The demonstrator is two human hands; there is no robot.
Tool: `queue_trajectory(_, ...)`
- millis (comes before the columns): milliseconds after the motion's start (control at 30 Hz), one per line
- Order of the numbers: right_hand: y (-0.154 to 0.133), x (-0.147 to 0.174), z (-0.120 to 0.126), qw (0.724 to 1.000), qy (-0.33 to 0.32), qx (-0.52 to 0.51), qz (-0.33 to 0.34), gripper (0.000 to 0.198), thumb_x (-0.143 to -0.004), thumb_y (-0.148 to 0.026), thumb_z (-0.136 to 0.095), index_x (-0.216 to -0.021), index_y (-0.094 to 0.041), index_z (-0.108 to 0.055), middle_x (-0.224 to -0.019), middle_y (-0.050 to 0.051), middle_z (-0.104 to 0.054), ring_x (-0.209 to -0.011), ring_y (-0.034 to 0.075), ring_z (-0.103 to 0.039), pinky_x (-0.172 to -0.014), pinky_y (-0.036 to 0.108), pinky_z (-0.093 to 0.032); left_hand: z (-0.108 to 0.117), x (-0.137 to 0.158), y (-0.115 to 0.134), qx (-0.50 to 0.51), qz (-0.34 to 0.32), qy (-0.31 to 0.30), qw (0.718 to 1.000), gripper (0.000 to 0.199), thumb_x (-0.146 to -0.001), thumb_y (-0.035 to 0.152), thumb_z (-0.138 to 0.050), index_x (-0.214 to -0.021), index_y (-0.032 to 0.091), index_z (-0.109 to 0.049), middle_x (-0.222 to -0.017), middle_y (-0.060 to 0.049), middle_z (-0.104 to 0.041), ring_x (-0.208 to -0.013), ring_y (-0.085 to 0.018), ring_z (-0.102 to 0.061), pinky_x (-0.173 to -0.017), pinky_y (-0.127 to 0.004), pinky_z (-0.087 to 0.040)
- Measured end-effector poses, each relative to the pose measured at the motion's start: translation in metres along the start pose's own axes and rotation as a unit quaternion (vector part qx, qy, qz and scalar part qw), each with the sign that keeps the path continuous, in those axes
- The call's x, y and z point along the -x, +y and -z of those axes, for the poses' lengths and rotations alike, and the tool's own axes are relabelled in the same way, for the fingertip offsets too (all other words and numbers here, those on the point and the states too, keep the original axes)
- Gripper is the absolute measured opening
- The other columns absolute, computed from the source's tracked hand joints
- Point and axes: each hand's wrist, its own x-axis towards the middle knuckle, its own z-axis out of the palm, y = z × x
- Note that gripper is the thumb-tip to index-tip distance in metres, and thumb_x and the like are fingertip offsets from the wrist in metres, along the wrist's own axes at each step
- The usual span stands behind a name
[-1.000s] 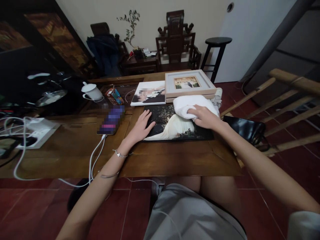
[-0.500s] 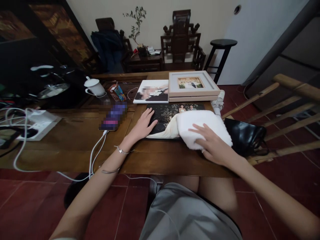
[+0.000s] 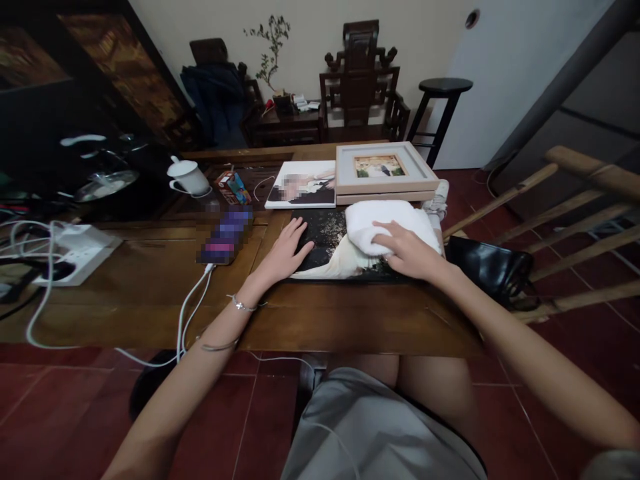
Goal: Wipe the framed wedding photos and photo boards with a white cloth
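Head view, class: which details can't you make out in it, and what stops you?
In the head view:
1. Dark print: upper right part, covered by the white cloth under the right hand.
2. Phone: screen content, blurred by pixelation.
3. White-edged picture: part of its image, also pixelated.
4. Framed picture: fine detail, too small.
5. Wooden rails: right ends, cut off by the right edge.

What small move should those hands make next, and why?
Probably slide the white cloth toward the near edge of the dark photo: the right hand is on the cloth, which covers the photo's far right part, while the left hand lies at its left side, seemingly steadying it.
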Motion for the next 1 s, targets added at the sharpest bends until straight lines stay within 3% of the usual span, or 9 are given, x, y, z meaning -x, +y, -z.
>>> queue_trajectory(100, 0.013, -0.024, -0.003, 1.000, 0.010, 0.016, -0.010, 0.046, -0.074, -0.004, -0.047, -0.114, -0.016, -0.067, -0.135, 0.019, -0.063, -0.134, 0.035, -0.052, -0.109, 0.058, -0.043, 0.000, 0.000, -0.001, 0.001, -0.001, 0.003, 1.000, 0.061, -0.100, 0.048, -0.043, -0.150, 0.013, -0.042, -0.162, -0.018, -0.034, -0.153, -0.030, -0.025, -0.125, -0.051, -0.020)
queue_trajectory(267, 0.014, -0.028, -0.010, 0.999, 0.019, 0.025, -0.026, 0.050, -0.075, -0.002, -0.048, -0.120, -0.014, -0.065, -0.141, 0.020, -0.059, -0.143, 0.036, -0.043, -0.116, 0.064, -0.031, -0.002, 0.001, -0.002, 0.004, 0.000, 0.004, 1.000, 0.062, -0.100, 0.049, -0.044, -0.149, 0.010, -0.043, -0.162, -0.020, -0.033, -0.153, -0.031, -0.025, -0.125, -0.051, -0.020)
queue_trajectory(600, -0.061, 0.055, -0.011, 0.998, 0.005, 0.014, 0.058, 0.043, -0.067, 0.000, -0.053, -0.103, -0.014, -0.071, -0.149, 0.021, -0.052, -0.148, 0.043, -0.032, -0.114, 0.074, -0.025, -0.004, 0.001, 0.003, 0.005, 0.020, 0.009, 1.000, 0.063, -0.100, 0.049, -0.043, -0.150, 0.010, -0.042, -0.162, -0.020, -0.032, -0.153, -0.031, -0.024, -0.123, -0.053, -0.023)
queue_trajectory(700, -0.075, 0.066, -0.011, 0.997, -0.004, 0.023, 0.077, 0.041, -0.067, 0.000, -0.053, -0.100, -0.014, -0.072, -0.149, 0.021, -0.053, -0.146, 0.045, -0.033, -0.113, 0.075, -0.027, -0.005, 0.001, 0.004, 0.004, 0.024, 0.007, 1.000, 0.062, -0.100, 0.048, -0.042, -0.150, 0.011, -0.042, -0.163, -0.019, -0.032, -0.154, -0.031, -0.023, -0.122, -0.055, -0.023)
queue_trajectory(833, -0.065, 0.053, -0.008, 0.996, -0.023, 0.005, 0.086, 0.042, -0.067, -0.002, -0.057, -0.104, -0.015, -0.072, -0.146, 0.020, -0.056, -0.144, 0.043, -0.039, -0.114, 0.072, -0.029, -0.003, 0.001, 0.003, 0.000, 0.014, 0.005, 1.000, 0.063, -0.100, 0.049, -0.042, -0.149, 0.010, -0.042, -0.162, -0.020, -0.033, -0.153, -0.031, -0.024, -0.124, -0.052, -0.022)
queue_trajectory(1000, -0.037, 0.008, -0.007, 0.998, -0.021, -0.001, 0.062, 0.032, -0.081, -0.011, -0.064, -0.112, -0.018, -0.071, -0.144, 0.019, -0.058, -0.144, 0.037, -0.040, -0.115, 0.067, -0.030, -0.001, 0.000, 0.003, -0.006, 0.004, 0.005, 1.000, 0.063, -0.100, 0.047, -0.043, -0.149, 0.007, -0.043, -0.161, -0.022, -0.034, -0.153, -0.030, -0.025, -0.125, -0.048, -0.020)
